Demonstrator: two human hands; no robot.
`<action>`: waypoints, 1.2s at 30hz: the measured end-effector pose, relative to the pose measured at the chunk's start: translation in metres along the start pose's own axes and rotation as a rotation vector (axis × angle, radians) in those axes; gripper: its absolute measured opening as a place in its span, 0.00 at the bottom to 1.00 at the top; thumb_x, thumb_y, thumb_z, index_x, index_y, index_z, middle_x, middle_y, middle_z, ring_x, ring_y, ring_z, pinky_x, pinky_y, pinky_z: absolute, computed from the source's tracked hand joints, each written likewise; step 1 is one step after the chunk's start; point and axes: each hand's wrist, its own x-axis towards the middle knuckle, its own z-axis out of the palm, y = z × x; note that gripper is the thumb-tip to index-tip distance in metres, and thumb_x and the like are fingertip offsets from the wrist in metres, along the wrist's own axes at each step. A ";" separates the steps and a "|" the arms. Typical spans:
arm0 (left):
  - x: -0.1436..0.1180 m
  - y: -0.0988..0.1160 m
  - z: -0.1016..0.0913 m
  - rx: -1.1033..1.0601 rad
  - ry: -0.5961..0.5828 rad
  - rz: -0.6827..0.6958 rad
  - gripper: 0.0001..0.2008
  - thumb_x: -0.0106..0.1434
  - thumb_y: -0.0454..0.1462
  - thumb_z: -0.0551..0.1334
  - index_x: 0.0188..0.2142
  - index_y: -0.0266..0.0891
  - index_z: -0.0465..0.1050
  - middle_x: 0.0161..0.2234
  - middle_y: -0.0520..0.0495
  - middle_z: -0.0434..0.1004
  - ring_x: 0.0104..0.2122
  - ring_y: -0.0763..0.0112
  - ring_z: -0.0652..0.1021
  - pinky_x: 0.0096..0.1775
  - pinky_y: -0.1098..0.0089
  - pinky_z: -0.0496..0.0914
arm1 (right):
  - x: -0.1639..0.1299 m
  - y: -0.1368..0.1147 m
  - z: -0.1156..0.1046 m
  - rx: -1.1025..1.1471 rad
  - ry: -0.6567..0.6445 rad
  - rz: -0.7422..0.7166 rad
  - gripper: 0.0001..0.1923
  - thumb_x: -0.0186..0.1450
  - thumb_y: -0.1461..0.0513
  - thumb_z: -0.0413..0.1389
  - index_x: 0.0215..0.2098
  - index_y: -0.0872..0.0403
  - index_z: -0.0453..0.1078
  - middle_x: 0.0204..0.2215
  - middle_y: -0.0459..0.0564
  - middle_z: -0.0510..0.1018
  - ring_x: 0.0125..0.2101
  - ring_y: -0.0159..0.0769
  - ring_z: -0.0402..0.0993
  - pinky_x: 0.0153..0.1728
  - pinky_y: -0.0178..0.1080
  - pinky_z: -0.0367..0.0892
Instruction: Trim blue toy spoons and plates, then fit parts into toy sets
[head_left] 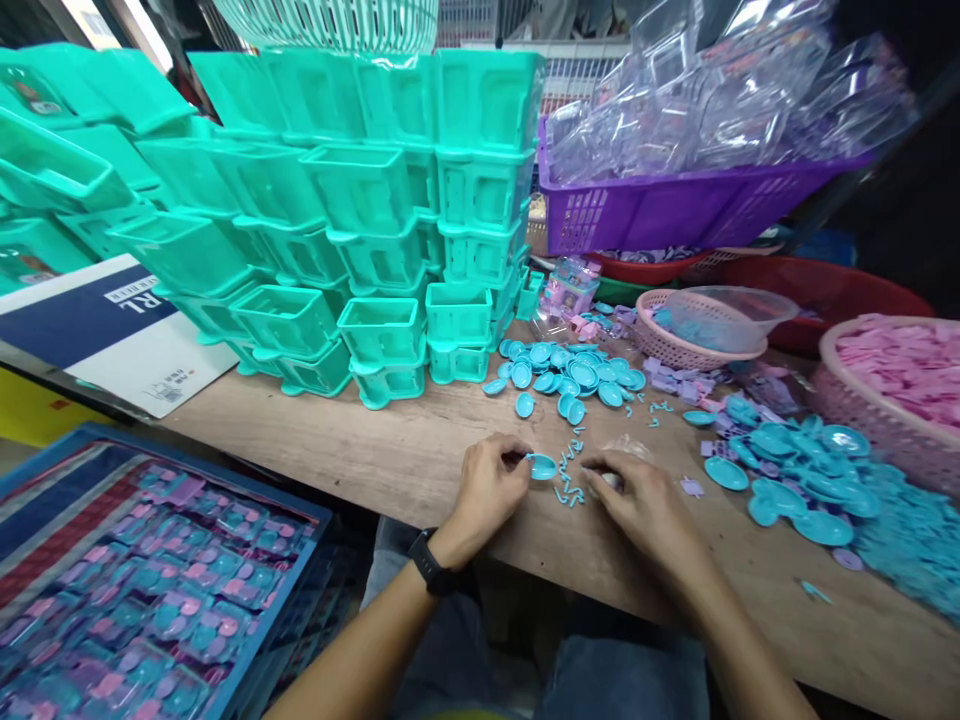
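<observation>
Left hand [487, 490] holds turquoise dish [543, 467] at fingertips.

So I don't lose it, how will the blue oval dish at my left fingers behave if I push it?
The blue oval dish looks like thin plastic, so it's probably light and fairly stiff. Its shiny surface may slide easily on the smooth-looking table. Its rounded, bowl-like shape might rock if pressed at one edge.

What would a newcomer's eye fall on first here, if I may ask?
Probably the stacked turquoise bins rising at the back left of the table. Next, perhaps, the purple basket at the back right, heaped with clear plastic packaging. Front centre, the left hand pinches a small blue dish.
</observation>
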 end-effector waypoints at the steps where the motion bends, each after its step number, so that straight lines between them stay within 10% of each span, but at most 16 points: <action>1: 0.000 0.001 0.001 -0.062 -0.020 -0.010 0.06 0.60 0.31 0.62 0.32 0.35 0.80 0.31 0.47 0.84 0.31 0.67 0.80 0.38 0.70 0.72 | -0.002 -0.004 -0.002 0.083 0.074 0.029 0.10 0.64 0.56 0.57 0.33 0.51 0.79 0.30 0.50 0.84 0.30 0.40 0.79 0.33 0.39 0.71; 8: -0.004 0.011 0.010 -0.286 -0.168 -0.060 0.08 0.56 0.30 0.62 0.34 0.34 0.80 0.30 0.47 0.83 0.29 0.70 0.79 0.33 0.74 0.70 | -0.016 -0.034 0.000 0.562 0.268 0.233 0.15 0.55 0.51 0.68 0.32 0.54 0.80 0.28 0.51 0.84 0.28 0.39 0.79 0.29 0.38 0.75; 36: -0.007 0.025 0.006 -0.088 -0.177 0.056 0.09 0.56 0.33 0.60 0.24 0.34 0.80 0.21 0.50 0.77 0.24 0.71 0.73 0.26 0.75 0.62 | -0.016 -0.036 -0.001 0.209 0.282 0.025 0.07 0.62 0.56 0.60 0.31 0.49 0.78 0.26 0.45 0.83 0.27 0.37 0.78 0.32 0.37 0.73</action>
